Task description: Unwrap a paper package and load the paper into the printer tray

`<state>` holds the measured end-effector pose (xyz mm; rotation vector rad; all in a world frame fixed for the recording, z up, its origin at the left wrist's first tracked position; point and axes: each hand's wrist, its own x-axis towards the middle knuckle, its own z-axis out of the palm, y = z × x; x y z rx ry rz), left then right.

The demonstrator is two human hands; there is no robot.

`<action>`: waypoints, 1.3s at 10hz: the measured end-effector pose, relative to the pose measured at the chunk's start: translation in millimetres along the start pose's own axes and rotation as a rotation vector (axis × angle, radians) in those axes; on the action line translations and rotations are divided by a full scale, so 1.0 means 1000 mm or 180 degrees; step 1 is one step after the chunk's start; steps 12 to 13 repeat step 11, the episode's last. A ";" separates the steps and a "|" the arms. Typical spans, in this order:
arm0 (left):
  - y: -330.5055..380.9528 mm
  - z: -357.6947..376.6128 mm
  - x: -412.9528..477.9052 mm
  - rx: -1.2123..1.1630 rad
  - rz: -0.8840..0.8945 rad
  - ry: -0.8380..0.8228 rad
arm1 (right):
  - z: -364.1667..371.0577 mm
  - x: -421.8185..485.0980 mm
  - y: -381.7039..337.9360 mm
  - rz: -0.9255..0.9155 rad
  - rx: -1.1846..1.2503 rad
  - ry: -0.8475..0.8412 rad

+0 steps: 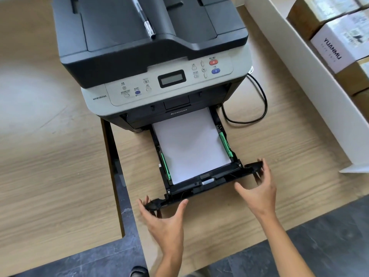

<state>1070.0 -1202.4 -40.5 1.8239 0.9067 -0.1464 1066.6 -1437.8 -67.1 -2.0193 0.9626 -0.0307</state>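
A grey and black printer (151, 56) stands on a wooden table. Its black paper tray (229, 176) is pulled out toward me and holds a stack of white paper (189, 144) between green guides (225, 144). My left hand (165, 220) curls its fingers around the left end of the tray's front panel, thumb against the front edge. My right hand (259, 188) wraps its fingers over the panel's right end, thumb spread toward the middle. No wrapper is in view.
A black pen (147, 23) lies on the printer's lid. A black cable (261, 100) loops on the table right of the printer. A white shelf wall (311, 86) with cardboard boxes (343, 43) runs along the right. Dark floor lies beyond the table's near edge.
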 end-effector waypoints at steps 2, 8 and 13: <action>0.003 0.013 0.018 -0.0305 0.0081 0.0193 | 0.018 0.014 -0.002 -0.0214 -0.0043 0.0152; 0.090 0.085 0.176 -0.0902 0.0643 0.0199 | 0.110 0.139 -0.122 -0.0639 0.0747 0.0394; 0.100 0.074 0.177 -0.0654 0.0834 0.0075 | 0.110 0.145 -0.132 -0.0626 0.0811 0.0333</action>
